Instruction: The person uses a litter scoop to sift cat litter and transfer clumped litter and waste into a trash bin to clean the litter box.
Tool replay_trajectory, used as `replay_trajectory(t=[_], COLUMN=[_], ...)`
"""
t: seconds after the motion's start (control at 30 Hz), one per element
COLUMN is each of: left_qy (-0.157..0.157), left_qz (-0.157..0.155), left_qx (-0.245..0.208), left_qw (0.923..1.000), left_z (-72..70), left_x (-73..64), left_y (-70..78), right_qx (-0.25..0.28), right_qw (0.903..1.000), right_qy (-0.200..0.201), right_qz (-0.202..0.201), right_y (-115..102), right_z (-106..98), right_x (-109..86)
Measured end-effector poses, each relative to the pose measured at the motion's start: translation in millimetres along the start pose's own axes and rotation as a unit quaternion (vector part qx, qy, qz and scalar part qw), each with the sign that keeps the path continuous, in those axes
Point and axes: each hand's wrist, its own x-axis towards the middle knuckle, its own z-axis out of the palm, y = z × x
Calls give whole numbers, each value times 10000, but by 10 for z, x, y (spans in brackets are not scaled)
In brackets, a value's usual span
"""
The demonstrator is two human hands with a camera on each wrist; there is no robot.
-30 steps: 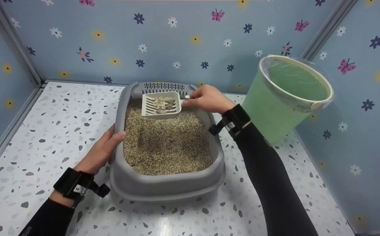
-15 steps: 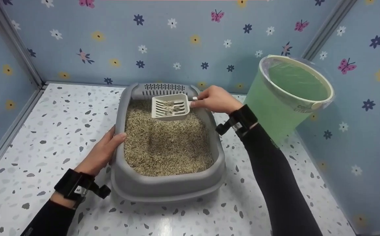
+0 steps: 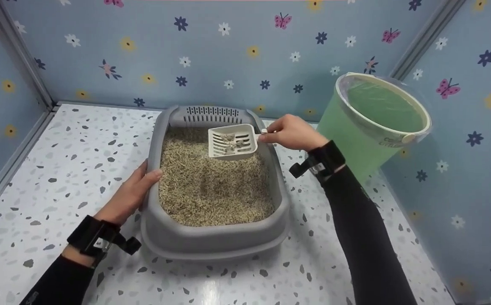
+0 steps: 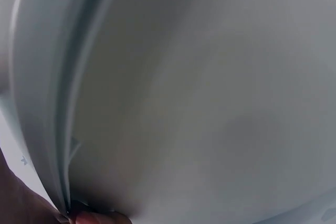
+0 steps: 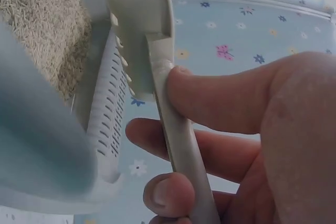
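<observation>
A grey litter box (image 3: 213, 241) stands on the speckled surface, with tan pellet litter (image 3: 224, 199) inside. My right hand (image 3: 294, 133) holds a pale slotted litter scoop (image 3: 233, 157) by its handle, above the far part of the litter. A few light clumps (image 3: 230, 142) lie in the scoop. In the right wrist view, thumb and fingers wrap the scoop's handle (image 5: 181, 140). My left hand (image 3: 129, 195) grips the box's left rim, thumb over the top. In the left wrist view only part of that hand (image 4: 100, 217) shows, at the rim's underside.
A green bin (image 3: 351, 140) lined with a clear bag stands to the right of the litter box, near the corner. Blue flowered panels (image 3: 211, 51) close off the back and both sides. Speckled white surface (image 3: 76, 152) surrounds the box.
My right hand has moved right and slightly nearer with the scoop. Fewer pellets lie in the scoop, and more of its slots show. The left hand stays on the rim.
</observation>
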Motion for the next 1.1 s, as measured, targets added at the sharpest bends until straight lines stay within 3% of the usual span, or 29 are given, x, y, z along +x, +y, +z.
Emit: replay_trajectory(t=[0.17, 0.43, 0.57, 0.87, 1.1], left_qy=[47, 33, 41, 103, 62], left_qz=[-125, -96, -189, -238, -16], left_qx=[29, -31, 31, 135, 102], left_qw=[9999, 9999, 9998, 9996, 9999], left_z=[-15, -1, 2, 0, -3], left_x=[-4, -21, -23, -43, -20], left_y=[14, 24, 30, 28, 43], right_qx=[332, 159, 335, 407, 500], right_qw=[9983, 9995, 9986, 9987, 9984], right_qy=[-136, 216, 183, 39, 15], right_qz=[-452, -161, -352, -295, -264], right_y=[-136, 67, 97, 140, 246], right_z=[83, 18, 52, 32, -8], right_x=[71, -73, -72, -96, -122])
